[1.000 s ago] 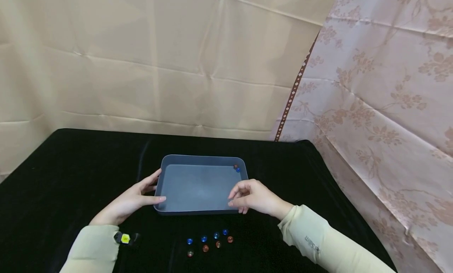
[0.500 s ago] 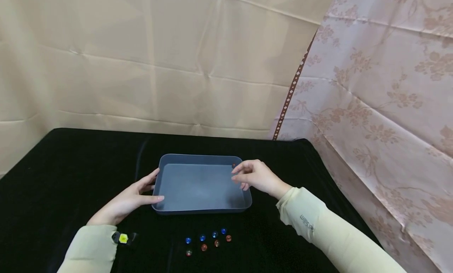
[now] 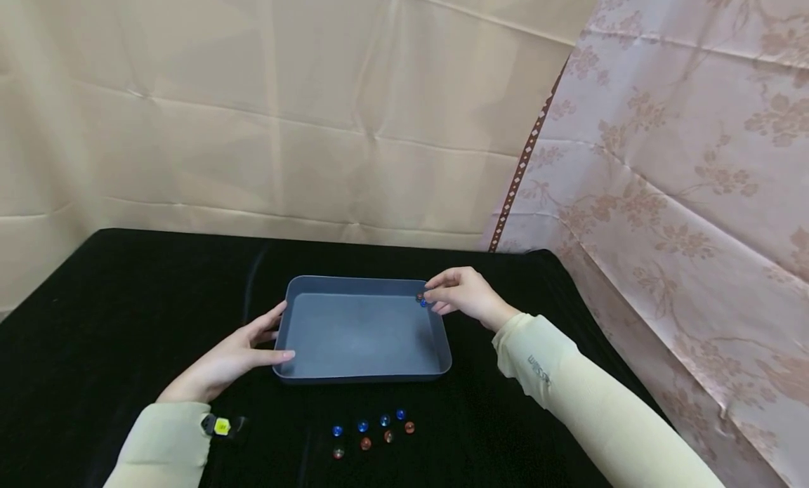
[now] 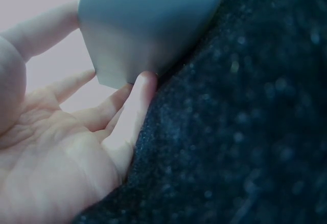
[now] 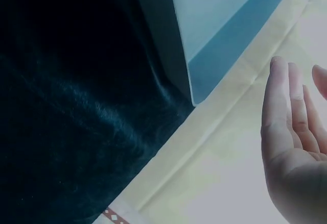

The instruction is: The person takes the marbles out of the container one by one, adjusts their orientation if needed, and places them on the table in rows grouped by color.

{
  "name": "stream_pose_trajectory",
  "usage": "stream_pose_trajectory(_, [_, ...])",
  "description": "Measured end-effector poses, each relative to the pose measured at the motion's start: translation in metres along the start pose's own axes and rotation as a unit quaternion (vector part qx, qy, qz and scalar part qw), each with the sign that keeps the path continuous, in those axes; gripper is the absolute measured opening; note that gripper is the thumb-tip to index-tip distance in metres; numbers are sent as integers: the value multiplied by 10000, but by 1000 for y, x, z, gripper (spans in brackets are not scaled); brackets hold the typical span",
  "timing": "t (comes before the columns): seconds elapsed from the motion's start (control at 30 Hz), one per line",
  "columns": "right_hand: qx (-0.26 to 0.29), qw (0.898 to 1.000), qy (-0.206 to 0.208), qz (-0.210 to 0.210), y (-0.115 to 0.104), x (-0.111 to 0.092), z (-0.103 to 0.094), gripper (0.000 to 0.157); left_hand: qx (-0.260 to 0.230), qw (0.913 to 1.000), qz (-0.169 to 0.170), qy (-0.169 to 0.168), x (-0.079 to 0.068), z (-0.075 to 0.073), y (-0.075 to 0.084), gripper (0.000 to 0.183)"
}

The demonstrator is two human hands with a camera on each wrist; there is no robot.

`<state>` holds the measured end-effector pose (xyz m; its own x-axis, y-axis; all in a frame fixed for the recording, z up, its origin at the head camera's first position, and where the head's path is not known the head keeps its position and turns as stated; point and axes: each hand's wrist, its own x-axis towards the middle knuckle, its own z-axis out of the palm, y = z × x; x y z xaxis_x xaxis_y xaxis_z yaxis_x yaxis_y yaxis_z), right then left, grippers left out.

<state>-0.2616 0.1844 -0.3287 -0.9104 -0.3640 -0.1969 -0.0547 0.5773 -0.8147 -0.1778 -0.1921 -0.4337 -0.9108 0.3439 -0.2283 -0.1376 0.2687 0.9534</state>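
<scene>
A grey-blue rectangular tray [image 3: 363, 333] lies on black cloth. My left hand [image 3: 230, 354] grips its left side, thumb over the rim and fingers against the outer wall; the left wrist view shows those fingers [image 4: 145, 83] at the tray's underside edge. Two marbles, one brownish [image 3: 420, 297] and one blue [image 3: 423, 303], sit together in the far right corner. Beside them, over the right rim, is my right hand [image 3: 464, 295], thumb and index fingertips close to the blue marble. In the right wrist view its fingers [image 5: 278, 101] are fairly straight, with no marble visible between them and the thumb.
Several marbles lie in two rows on the cloth before the tray, blue ones [image 3: 363, 426] behind, reddish ones [image 3: 365, 443] nearer. A beige curtain [image 3: 316, 123] hangs behind the table and a floral cloth [image 3: 670, 193] on the right. A small yellow-marked device [image 3: 222, 426] sits at my left cuff.
My right hand has moved from the tray's near right edge up to the far right corner, briefly covering the blue marble on the way. The left hand stays on the tray.
</scene>
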Motion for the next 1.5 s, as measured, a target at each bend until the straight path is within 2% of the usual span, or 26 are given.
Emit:
stream_pose_trajectory(0.13, [-22, 9999, 63, 124, 0, 8, -3, 36, 4, 10000, 4, 8, 0, 0, 0, 89])
stream_pose_trajectory(0.4, [264, 9989, 83, 378, 7, 23, -3, 32, -46, 10000, 31, -13, 0, 0, 0, 89])
stream_pose_trajectory(0.53, [414, 9981, 43, 459, 9, 30, 1, 31, -30, 10000, 36, -17, 0, -1, 0, 89])
stream_pose_trajectory(0.8, [474, 9947, -20, 909, 13, 41, 11, 34, -25, 10000, 1, -8, -1, -1, 0, 89])
stream_pose_trajectory(1.0, [458, 9917, 234, 1176, 15, 46, 17, 30, 6, 10000, -31, 12, 0, 1, 1, 89])
stream_pose_trajectory(1.27, [456, 9905, 348, 1253, 21, 52, 21, 27, 35, 10000, -26, 22, 0, 0, -1, 88])
stream_pose_trajectory(1.37, [319, 9906, 397, 1269, 22, 54, 24, 26, 25, 10000, -18, 7, 1, 0, -1, 89])
stream_pose_trajectory(1.5, [-180, 9910, 555, 1201, 23, 58, 28, 24, 10, 10000, 5, -3, 1, 0, -1, 89])
